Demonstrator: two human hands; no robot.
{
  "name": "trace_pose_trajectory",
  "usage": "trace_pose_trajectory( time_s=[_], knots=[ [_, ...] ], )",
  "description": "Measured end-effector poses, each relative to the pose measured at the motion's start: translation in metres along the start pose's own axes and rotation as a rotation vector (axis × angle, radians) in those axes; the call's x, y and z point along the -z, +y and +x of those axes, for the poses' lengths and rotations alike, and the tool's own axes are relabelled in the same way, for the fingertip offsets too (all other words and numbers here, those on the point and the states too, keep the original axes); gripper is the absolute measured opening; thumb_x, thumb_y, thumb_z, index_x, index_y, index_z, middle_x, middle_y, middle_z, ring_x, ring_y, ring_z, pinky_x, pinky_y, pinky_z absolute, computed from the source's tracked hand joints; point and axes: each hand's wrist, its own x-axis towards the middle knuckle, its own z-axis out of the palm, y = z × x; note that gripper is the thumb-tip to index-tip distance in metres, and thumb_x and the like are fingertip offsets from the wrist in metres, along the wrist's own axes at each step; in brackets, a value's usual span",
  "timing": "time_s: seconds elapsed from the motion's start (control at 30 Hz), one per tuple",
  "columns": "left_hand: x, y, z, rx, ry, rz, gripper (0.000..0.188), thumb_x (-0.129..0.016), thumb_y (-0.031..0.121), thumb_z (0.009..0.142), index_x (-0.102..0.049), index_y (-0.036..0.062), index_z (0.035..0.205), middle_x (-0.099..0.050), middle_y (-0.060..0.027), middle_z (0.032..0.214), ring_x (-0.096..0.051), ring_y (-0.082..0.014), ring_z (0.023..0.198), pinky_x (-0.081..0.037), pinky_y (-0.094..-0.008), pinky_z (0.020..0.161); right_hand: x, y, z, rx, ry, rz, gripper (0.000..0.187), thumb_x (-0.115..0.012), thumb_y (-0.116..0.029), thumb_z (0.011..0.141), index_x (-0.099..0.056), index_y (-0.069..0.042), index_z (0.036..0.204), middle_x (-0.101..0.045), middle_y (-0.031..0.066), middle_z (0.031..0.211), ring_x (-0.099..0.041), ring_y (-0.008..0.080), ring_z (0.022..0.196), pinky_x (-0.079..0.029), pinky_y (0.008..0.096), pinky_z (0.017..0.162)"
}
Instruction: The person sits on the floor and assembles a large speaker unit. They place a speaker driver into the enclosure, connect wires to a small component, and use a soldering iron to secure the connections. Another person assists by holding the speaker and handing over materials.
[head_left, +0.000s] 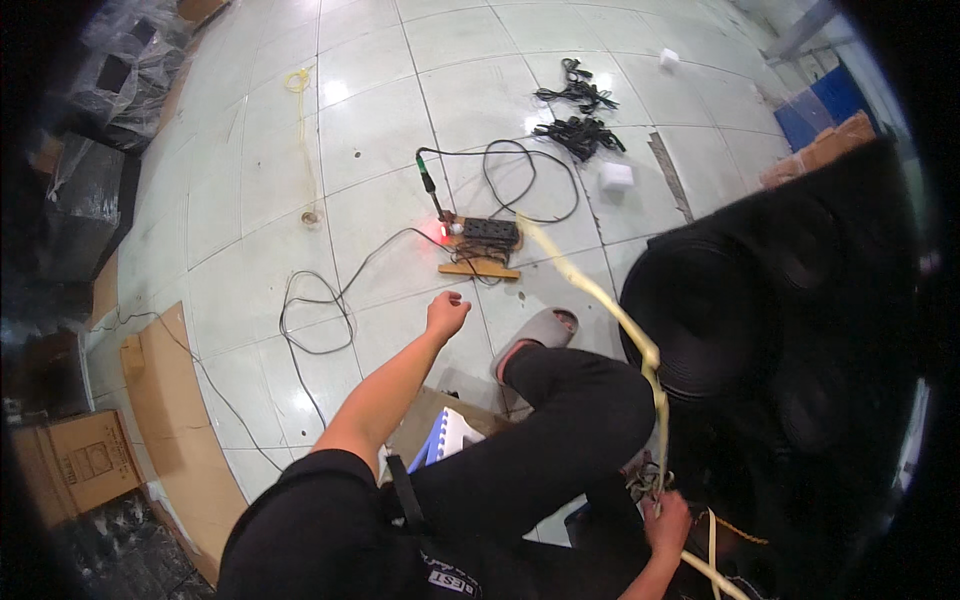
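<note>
My left hand (447,316) is held over the tiled floor, its fingers half curled and nothing visible in them. Just beyond it lies a small wooden board carrying a black power strip (490,232). A soldering iron with a green and black handle (428,178) leans at the board's left end, beside a red glow. At lower right my right hand (667,525) is closed on a long pale yellow cable (598,288), next to a tangle of thin wires (645,484). This cable runs from the power strip past my knee and continues below the hand.
A large black speaker (700,315) stands close on the right. Bundles of black cables (580,137) and a white block (616,177) lie on the far floor. A looped black cord (318,300) crosses the left floor. Flattened cardboard (180,400) and wrapped boxes line the left side.
</note>
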Motion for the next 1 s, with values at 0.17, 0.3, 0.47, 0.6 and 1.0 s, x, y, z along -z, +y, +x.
trace_pose_trajectory(
  time_s=[0.17,0.3,0.47,0.6,1.0],
  knots=[
    [0.037,0.032,0.131,-0.012,0.437,-0.048,0.041,-0.073,0.029,0.076,-0.065,0.0002,0.105,-0.068,-0.0194,0.102,-0.065,-0.0343,0.099,-0.051,-0.0418,0.087,-0.042,0.009,0.011,-0.200,-0.374,0.035,0.071,-0.088,-0.035,0.062,-0.062,-0.005,0.121,-0.061,0.0208,0.118,-0.057,0.0380,0.114,-0.046,0.0467,0.096],
    [0.078,0.063,0.218,0.016,0.514,-0.007,0.052,-0.073,0.030,0.076,-0.063,-0.0005,0.116,-0.066,-0.0222,0.109,-0.061,-0.0354,0.109,-0.048,-0.0430,0.095,-0.011,-0.039,0.012,-0.121,-0.133,0.059,0.061,-0.080,-0.033,0.073,-0.061,-0.003,0.122,-0.059,0.0196,0.123,-0.056,0.0391,0.114,-0.045,0.0487,0.095],
    [0.090,0.083,0.271,0.027,0.340,0.063,0.041,-0.075,0.039,0.078,-0.072,0.0056,0.100,-0.071,-0.0188,0.100,-0.067,-0.0362,0.098,-0.052,-0.0445,0.088,0.010,-0.063,0.051,-0.059,-0.332,0.050,0.052,-0.062,-0.043,0.092,-0.057,-0.014,0.135,-0.057,0.0194,0.132,-0.053,0.0410,0.121,-0.044,0.0516,0.100],
    [0.094,0.101,0.265,-0.045,0.352,0.054,0.028,-0.075,0.031,0.079,-0.074,0.0041,0.089,-0.073,-0.0163,0.084,-0.071,-0.0317,0.082,-0.054,-0.0415,0.077,-0.021,-0.038,0.062,-0.076,-0.336,-0.034,0.055,-0.063,-0.044,0.091,-0.057,-0.012,0.135,-0.057,0.0195,0.131,-0.053,0.0408,0.120,-0.044,0.0506,0.100],
    [0.167,0.249,0.180,-0.715,0.267,0.174,0.026,-0.078,0.026,0.077,-0.073,0.0026,0.087,-0.066,-0.0166,0.071,-0.063,-0.0303,0.065,-0.048,-0.0417,0.063,0.071,-0.141,0.110,0.183,0.594,0.554,0.022,-0.071,-0.009,0.079,-0.068,0.003,0.097,-0.062,0.0133,0.082,-0.061,0.0271,0.072,-0.048,0.0359,0.068]
  ],
)
